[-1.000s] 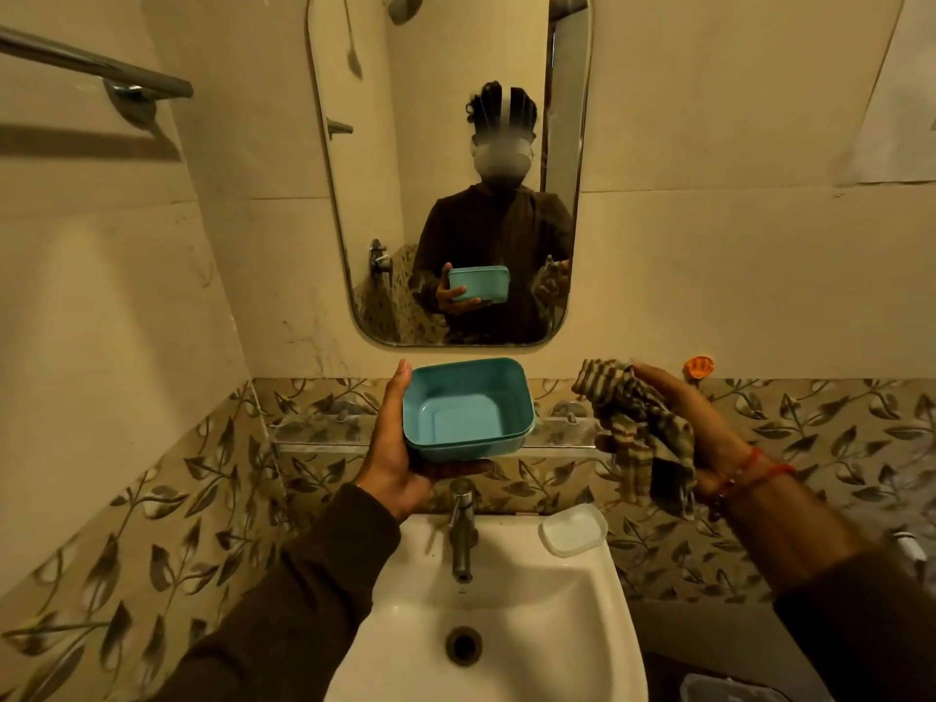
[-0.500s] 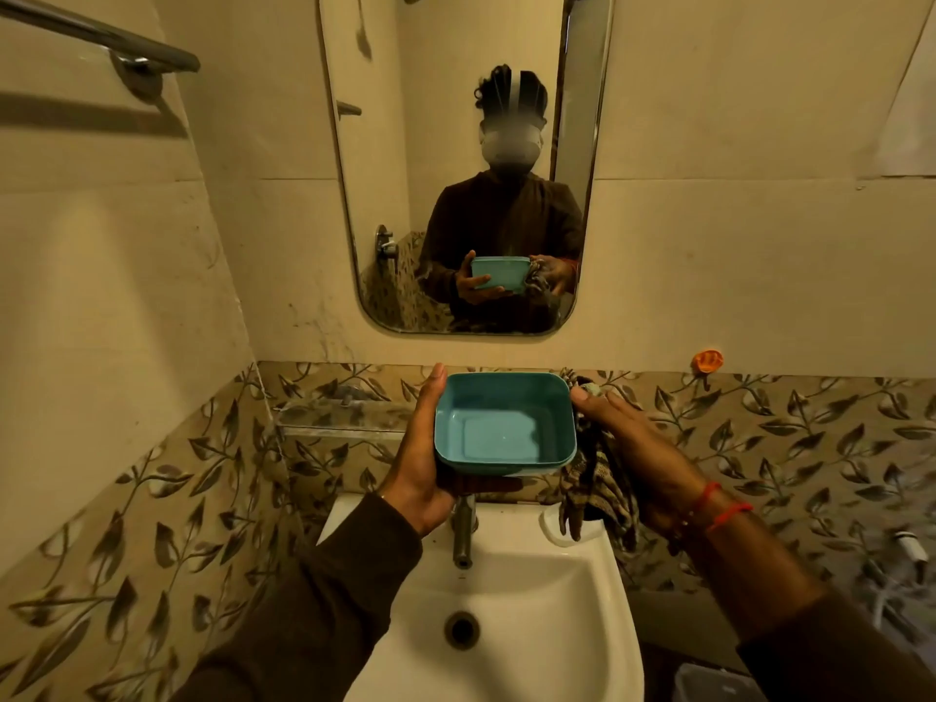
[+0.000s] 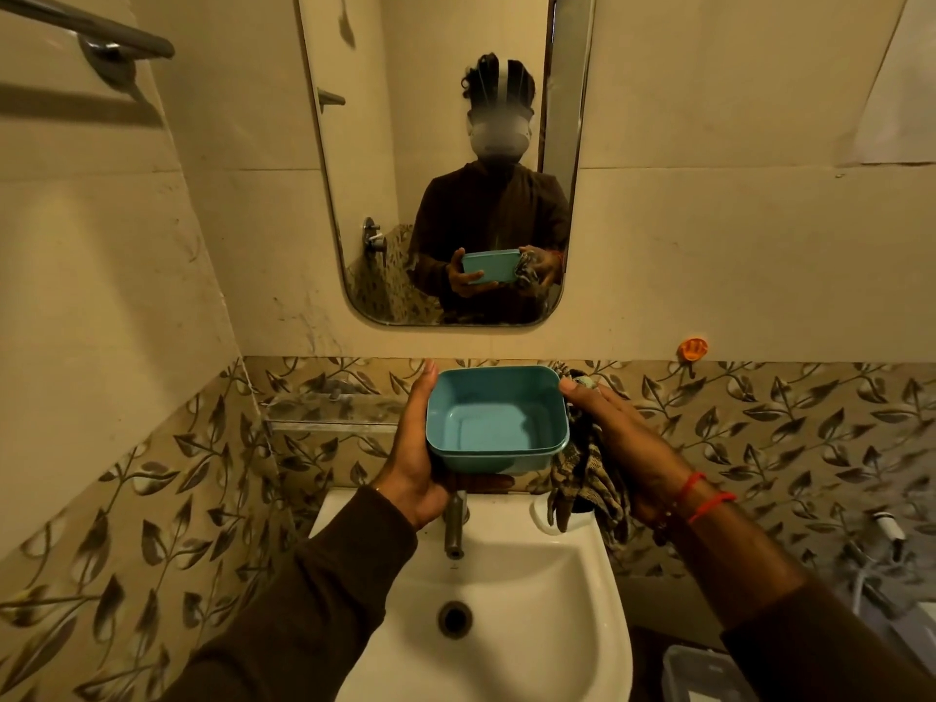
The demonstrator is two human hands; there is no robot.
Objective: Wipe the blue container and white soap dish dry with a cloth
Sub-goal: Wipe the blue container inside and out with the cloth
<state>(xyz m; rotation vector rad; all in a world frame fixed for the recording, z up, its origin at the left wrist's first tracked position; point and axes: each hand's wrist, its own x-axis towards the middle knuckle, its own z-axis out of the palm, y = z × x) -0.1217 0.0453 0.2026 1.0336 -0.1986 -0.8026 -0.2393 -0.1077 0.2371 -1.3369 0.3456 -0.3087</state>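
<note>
I hold a blue rectangular container (image 3: 495,420) above the sink, its open side facing me. My left hand (image 3: 415,461) grips its left side and underside, thumb curled beneath. My right hand (image 3: 615,438) holds a striped cloth (image 3: 587,478) against the container's right outer wall, thumb on the rim corner. The cloth hangs down below the hand. A sliver of the white soap dish (image 3: 539,506) shows on the sink's back right ledge, mostly hidden behind the cloth.
A white sink (image 3: 547,600) with a metal tap (image 3: 454,529) lies below my hands. A mirror (image 3: 445,159) hangs above, a towel bar (image 3: 91,30) at upper left, an orange hook (image 3: 693,348) at right, a narrow shelf (image 3: 329,412) on the wall.
My right hand brought the cloth leftward from open air to the container's right side. The container shifted slightly right and lower in view.
</note>
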